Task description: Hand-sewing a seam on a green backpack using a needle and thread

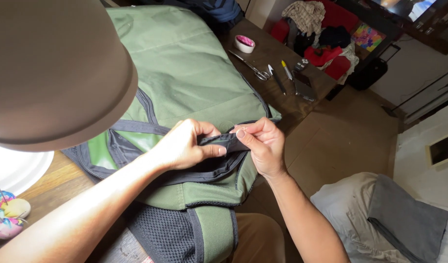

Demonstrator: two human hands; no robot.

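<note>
A green canvas bag (190, 73) with grey trim lies across a wooden table (294, 104). At its open edge runs a dark grey zipper band (226, 141). My left hand (185, 145) pinches that band between thumb and fingers. My right hand (263, 143) grips the same band from the right side, fingertips touching those of the left. Both hands sit close together over the bag's near edge. Black mesh panels (160, 231) of the bag hang toward me below the hands.
A brown lamp shade (53, 73) fills the upper left. Scissors (253, 68), a tape roll (244, 44), pens (282, 73) and a dark phone (304, 87) lie at the table's far end. A colourful pincushion (4, 216) sits lower left. Clothes pile (321, 34) behind; folded fabric (380, 219) lower right.
</note>
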